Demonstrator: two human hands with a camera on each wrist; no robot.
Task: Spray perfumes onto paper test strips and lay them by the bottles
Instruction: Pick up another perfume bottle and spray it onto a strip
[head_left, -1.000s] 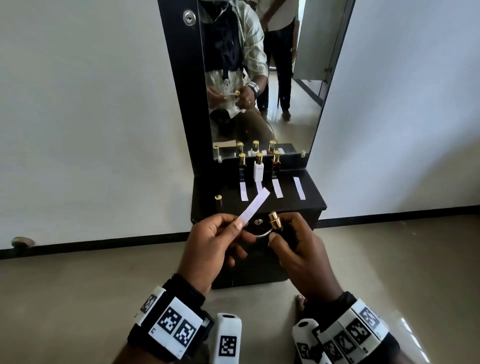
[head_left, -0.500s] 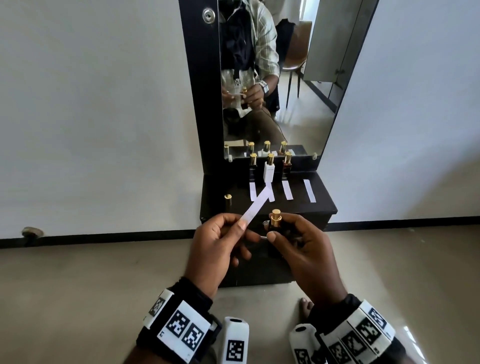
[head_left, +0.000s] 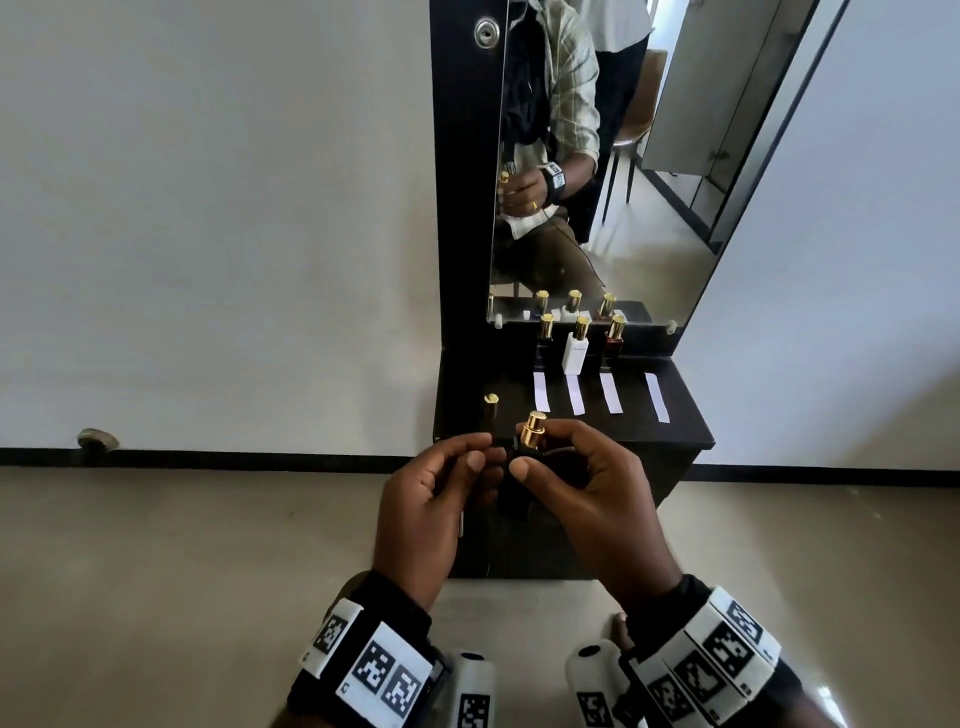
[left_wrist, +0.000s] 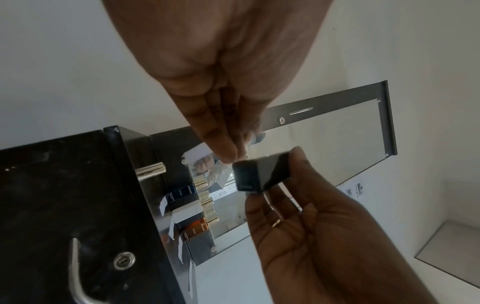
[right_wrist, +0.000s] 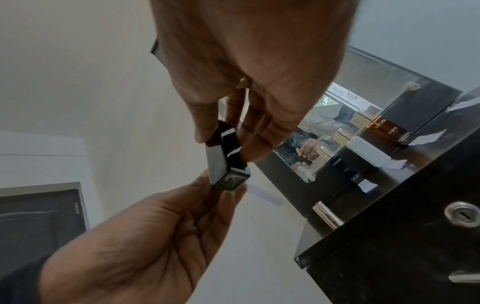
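Right hand (head_left: 597, 499) grips a black perfume bottle (head_left: 519, 478) with gold nozzle; left hand (head_left: 431, 504) pinches its lower end. Four paper strips (head_left: 576, 395) lie on the counter (head_left: 685, 431).

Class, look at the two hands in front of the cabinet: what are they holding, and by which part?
A dark perfume bottle. The right hand grips its upper body, below the gold sprayer; the left hand touches its lower end. The paper strip is barely visible.

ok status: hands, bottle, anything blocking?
Right hand grips black perfume bottle, gold sprayer up. Left hand pinches at bottle; its strip barely visible. Four strips laid on the vanity top, three bottles behind. Nothing in the way.
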